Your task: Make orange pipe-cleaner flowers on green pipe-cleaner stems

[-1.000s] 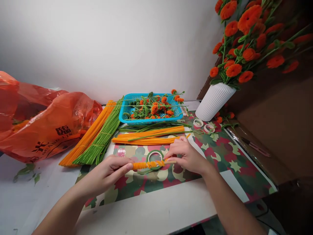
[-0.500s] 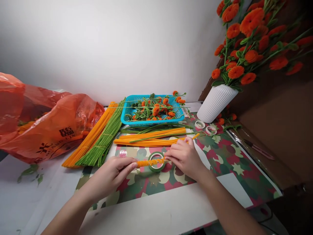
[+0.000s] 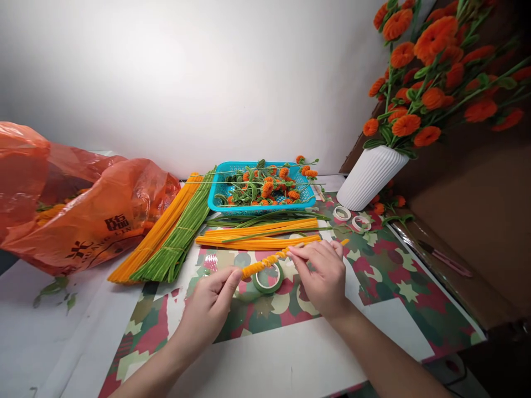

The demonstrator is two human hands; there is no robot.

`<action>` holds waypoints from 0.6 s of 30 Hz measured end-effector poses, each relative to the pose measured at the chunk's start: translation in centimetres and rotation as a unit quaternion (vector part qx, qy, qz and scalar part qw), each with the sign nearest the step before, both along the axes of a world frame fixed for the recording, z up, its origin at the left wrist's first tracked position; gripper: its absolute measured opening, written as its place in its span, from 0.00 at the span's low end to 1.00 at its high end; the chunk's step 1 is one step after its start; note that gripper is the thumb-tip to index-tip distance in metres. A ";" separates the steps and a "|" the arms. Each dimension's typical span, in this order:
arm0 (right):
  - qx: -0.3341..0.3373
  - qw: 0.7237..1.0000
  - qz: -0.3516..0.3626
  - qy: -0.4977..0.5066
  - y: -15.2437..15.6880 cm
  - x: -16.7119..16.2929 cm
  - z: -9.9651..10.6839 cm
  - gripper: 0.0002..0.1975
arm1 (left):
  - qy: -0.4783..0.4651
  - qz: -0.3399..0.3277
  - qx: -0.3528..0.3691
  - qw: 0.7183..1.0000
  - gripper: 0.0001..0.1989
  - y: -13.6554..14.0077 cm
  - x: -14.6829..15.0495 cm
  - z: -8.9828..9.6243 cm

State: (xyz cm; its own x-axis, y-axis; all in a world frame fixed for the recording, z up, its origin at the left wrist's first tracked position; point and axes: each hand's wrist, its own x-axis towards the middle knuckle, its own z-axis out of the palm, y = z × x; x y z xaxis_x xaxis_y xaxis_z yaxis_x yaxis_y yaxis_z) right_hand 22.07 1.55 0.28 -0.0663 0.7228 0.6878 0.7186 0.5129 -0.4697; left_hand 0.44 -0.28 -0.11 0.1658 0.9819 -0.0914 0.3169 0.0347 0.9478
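While the left hand (image 3: 211, 296) pinches one end between thumb and fingers and the right hand (image 3: 321, 276) pinches the other, the yellow coil (image 3: 265, 263) hangs between them above the mat (image 3: 249, 318). Its left part is closely wound, its right turns looser; a yellow tip (image 3: 344, 242) beyond the right hand suggests some length remains unwound. Around lie the bag (image 3: 83, 204), vase (image 3: 369, 177), basket (image 3: 261, 209), stems (image 3: 257, 242) and, beneath the coil, tape (image 3: 279, 280); nothing seems to obstruct either hand.
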 end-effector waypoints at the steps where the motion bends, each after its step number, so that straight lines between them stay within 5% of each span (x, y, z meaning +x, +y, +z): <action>1: -0.004 1.000 0.016 0.025 0.0 -0.1 -0.1 0.06 | -0.059 0.002 -0.039 0.997 0.21 0.0 0.0 -0.3; 4: -0.023 0.991 0.076 0.111 0.0 -0.1 -0.3 0.06 | -0.218 -0.009 -0.144 0.965 0.23 0.3 -0.1 -1.1; 8: -0.048 0.964 0.142 0.219 0.0 0.2 -0.3 0.08 | -0.319 -0.025 -0.203 0.925 0.21 0.4 0.1 -1.3; 13: -0.145 0.912 0.179 0.340 0.3 0.7 0.3 0.01 | -0.342 -0.045 -0.215 0.914 0.22 0.4 0.2 -1.1; 18: -0.256 0.860 0.138 0.419 0.8 0.7 0.7 0.11 | -0.312 -0.061 -0.191 0.929 0.25 0.5 -0.1 -1.2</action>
State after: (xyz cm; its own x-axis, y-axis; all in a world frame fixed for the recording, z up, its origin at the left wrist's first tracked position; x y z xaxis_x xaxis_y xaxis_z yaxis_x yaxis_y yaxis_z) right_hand 22.76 2.31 0.95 0.0791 0.9815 0.1743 -0.0984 0.1816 -0.9784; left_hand 0.39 0.25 -1.29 0.4112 0.8680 -0.2784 -0.2667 0.4066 0.8738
